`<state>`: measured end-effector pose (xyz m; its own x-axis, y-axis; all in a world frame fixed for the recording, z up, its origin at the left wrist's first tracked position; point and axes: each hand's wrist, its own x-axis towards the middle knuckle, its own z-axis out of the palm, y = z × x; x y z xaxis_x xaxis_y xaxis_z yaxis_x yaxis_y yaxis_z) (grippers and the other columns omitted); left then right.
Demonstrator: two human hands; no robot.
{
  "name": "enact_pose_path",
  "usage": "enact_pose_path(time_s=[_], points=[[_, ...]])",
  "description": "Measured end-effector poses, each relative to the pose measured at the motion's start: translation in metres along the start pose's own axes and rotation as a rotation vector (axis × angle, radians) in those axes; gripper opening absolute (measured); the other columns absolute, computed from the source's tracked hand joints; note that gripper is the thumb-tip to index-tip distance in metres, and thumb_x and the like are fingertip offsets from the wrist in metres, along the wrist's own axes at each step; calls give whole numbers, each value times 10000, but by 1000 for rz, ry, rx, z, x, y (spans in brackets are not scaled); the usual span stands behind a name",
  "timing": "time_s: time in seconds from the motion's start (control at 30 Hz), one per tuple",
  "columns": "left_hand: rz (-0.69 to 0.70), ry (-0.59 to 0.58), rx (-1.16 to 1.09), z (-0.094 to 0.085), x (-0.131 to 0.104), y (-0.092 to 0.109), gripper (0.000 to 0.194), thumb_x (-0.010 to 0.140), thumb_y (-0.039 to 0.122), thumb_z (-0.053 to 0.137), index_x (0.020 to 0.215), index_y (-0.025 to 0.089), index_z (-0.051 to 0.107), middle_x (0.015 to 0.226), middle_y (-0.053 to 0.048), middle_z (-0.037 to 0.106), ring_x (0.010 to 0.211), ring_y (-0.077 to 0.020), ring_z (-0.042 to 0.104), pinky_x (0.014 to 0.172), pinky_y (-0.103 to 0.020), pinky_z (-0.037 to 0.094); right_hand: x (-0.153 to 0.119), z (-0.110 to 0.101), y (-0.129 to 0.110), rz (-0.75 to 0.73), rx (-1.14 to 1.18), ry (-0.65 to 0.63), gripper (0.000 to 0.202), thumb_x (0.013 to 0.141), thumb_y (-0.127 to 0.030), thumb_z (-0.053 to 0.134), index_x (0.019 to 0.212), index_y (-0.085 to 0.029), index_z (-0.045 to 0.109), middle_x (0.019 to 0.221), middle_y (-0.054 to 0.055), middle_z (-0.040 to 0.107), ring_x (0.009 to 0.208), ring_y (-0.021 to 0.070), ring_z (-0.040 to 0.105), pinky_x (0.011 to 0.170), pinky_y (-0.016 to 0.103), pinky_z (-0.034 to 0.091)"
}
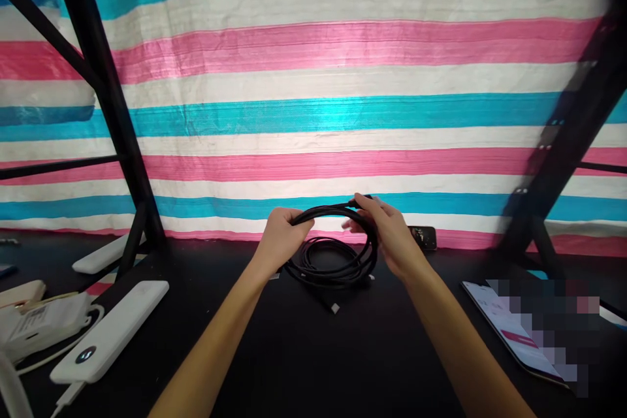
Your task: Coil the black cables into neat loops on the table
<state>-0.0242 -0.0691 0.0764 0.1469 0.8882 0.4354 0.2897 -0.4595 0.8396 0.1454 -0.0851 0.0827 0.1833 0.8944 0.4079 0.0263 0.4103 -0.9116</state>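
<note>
A black cable (337, 211) is wound into a loose coil and held up over the dark tabletop between both hands. On the coil's left side my left hand (285, 235) is closed, with thumb and fingers around the strands. My right hand (386, 232) pinches the coil at its upper right, near a black cable end (361, 202). Behind and below lies a second coil of black cable (313, 253) on the table. A light-coloured plug (335, 307) shows just under the held coil; which cable it belongs to I cannot tell.
A white power bank (115, 330) with a cable, a white adapter (51, 323) and another white slab (105, 255) lie left. A phone (514, 333) lies right, a small black device (424, 237) behind my right hand. Black frame posts (105, 91) flank a striped sheet (337, 85).
</note>
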Motion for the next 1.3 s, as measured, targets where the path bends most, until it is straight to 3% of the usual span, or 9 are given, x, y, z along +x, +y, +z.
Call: enact_pose_path(time_s=[0.1,0.17,0.27,0.37,0.47,0.53,0.8,1.0,1.3], points=[[28,11,93,0,-2,1,273,666,241,464,463,184,290,466,55,215,451,-58,201,437,-227,136,3,-6,2,-287,-278,157,363,725,-440,619,994,-198,585,928,78,655,934,239,607,831,384,433],[45,0,186,1,-5,3,263,656,229,454,448,180,300,463,47,223,464,-66,216,440,-235,134,0,-7,1,-540,-510,209,381,751,-411,608,1082,-228,559,1087,83,617,1065,250,539,917,418,363],[85,-32,219,4,-9,7,246,636,222,458,435,173,324,474,40,223,489,-75,226,448,-235,144,-8,-1,-2,-788,-753,-18,266,802,-389,571,1022,-244,604,1079,56,633,1051,231,541,944,397,320],[91,-63,139,5,-11,10,224,588,190,468,429,171,312,498,41,207,511,-73,216,453,-231,146,-15,7,-1,-762,-864,-179,247,809,-445,557,868,-227,656,836,27,689,816,191,611,821,325,379],[72,-79,55,6,-11,12,238,585,201,493,423,169,321,506,41,201,515,-70,206,450,-230,132,-17,9,2,-653,-920,-110,348,778,-534,551,747,-212,680,548,-3,630,529,143,565,556,250,348],[63,-105,-7,7,-11,12,251,599,234,518,429,167,346,506,42,207,513,-68,207,447,-227,135,-17,7,2,-638,-946,-83,388,760,-572,550,711,-214,693,482,-11,598,462,126,532,497,240,296],[134,-33,-40,17,-16,12,296,587,231,499,438,180,249,521,43,167,529,-65,176,468,-231,116,-23,2,-11,-716,-973,-56,415,758,-612,532,736,-244,722,510,-3,642,463,131,553,501,234,283],[181,-188,-4,17,-22,16,158,603,203,435,461,159,382,534,32,260,539,-79,255,479,-224,197,-24,-3,-13,-871,-1021,-55,441,791,-595,500,701,-222,717,467,9,620,430,119,532,473,237,259],[339,-36,211,11,-28,22,175,560,176,439,443,172,309,478,42,239,497,-77,234,466,-233,176,-32,2,-19,-984,-955,-25,374,786,-545,552,688,-218,705,487,-3,635,429,104,528,490,237,307]])
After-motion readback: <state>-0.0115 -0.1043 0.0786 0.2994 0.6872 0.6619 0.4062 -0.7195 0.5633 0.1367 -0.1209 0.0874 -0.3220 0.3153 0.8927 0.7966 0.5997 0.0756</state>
